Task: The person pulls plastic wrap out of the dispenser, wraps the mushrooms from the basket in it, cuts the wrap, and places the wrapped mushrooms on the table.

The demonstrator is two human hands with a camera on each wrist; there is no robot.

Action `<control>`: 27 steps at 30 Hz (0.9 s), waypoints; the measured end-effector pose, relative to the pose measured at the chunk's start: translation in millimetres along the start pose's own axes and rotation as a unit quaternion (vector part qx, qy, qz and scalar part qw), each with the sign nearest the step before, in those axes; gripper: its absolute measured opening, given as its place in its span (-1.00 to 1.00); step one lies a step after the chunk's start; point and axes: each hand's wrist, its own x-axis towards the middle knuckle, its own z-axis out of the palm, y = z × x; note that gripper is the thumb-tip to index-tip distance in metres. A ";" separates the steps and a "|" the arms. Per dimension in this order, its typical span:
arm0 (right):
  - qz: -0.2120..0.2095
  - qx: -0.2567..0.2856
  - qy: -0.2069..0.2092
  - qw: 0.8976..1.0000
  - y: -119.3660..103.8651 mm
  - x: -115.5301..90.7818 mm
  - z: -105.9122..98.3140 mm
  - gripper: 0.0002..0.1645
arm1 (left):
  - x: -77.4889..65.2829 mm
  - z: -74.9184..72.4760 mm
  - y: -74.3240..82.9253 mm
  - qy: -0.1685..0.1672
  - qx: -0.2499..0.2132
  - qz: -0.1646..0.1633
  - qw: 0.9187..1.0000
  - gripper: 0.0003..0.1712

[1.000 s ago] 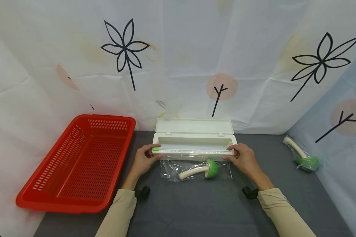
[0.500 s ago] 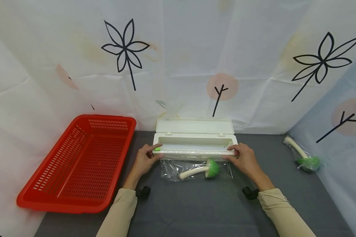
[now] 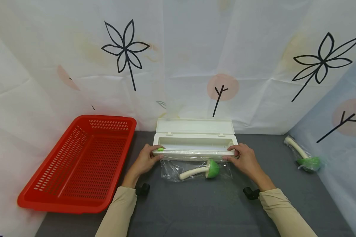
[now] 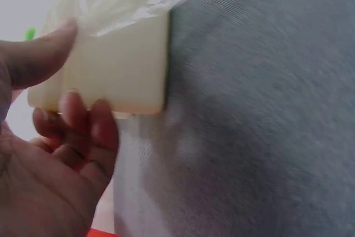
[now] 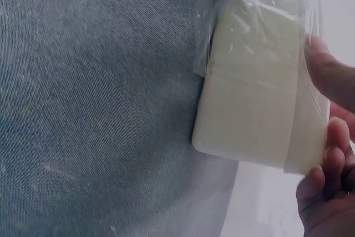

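Note:
A white cling film dispenser [image 3: 195, 135] stands near the back wall with its lid raised. My left hand [image 3: 145, 160] grips its left end, thumb on the front face [image 4: 122, 76] and index finger at the green slide cutter [image 3: 160, 149]. At the right end my right hand [image 3: 245, 158] holds the corner, thumb on the front over the film, fingers curled at the end [image 5: 333, 181]. Clear film [image 3: 169, 169] drapes down the front onto the table. A toy mushroom [image 3: 212, 169] with a green cap and white stem lies in that film.
A red slotted plastic basket [image 3: 62, 208] stands on the left. Far right, by the side wall, lies another green-capped mushroom [image 3: 308, 163] wrapped in film. Patterned white cloth [image 3: 181, 59] hangs behind the grey table [image 3: 195, 210].
The green slide cutter has moved a little to the right along the dispenser's edge, my left index finger moving with it. My right hand and the mushroom stay in place.

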 end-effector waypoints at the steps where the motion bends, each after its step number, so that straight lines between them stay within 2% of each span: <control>1: -0.002 0.002 -0.003 1.000 0.5 -0.5 -0.4 -0.61 | -0.7 -1.3 -0.5 -0.006 -0.003 0.000 1.000 -0.60; 5: -0.016 0.023 -0.013 1.000 3.5 -1.9 -2.9 -0.60 | -4.6 -4.4 -6.2 -0.019 -0.021 -0.001 1.000 -0.52; 8: -0.019 0.039 -0.017 0.999 4.8 -2.4 -5.2 -0.61 | -6.2 -3.3 -8.9 -0.012 -0.032 -0.008 0.999 -0.46; 11: -0.017 0.045 -0.016 0.999 6.1 -2.8 -6.3 -0.61 | -5.2 2.4 -8.7 0.023 -0.034 -0.007 0.999 -0.48; 16: -0.023 0.041 -0.019 0.999 6.1 -2.8 -6.6 -0.61 | -3.4 14.2 -7.2 0.108 -0.030 0.011 0.994 -0.58; 18: -0.025 0.039 -0.021 0.999 6.0 -2.4 -6.7 -0.60 | -3.4 16.5 -5.6 0.124 -0.037 0.017 0.992 -0.61; 22: -0.019 0.039 -0.028 0.999 6.3 -2.1 -7.8 -0.60 | -2.7 17.6 -2.4 0.111 -0.045 0.027 0.992 -0.63; 27: -0.017 0.033 -0.030 0.999 6.2 -1.5 -8.6 -0.61 | -1.5 15.9 2.3 0.082 -0.026 0.033 0.996 -0.64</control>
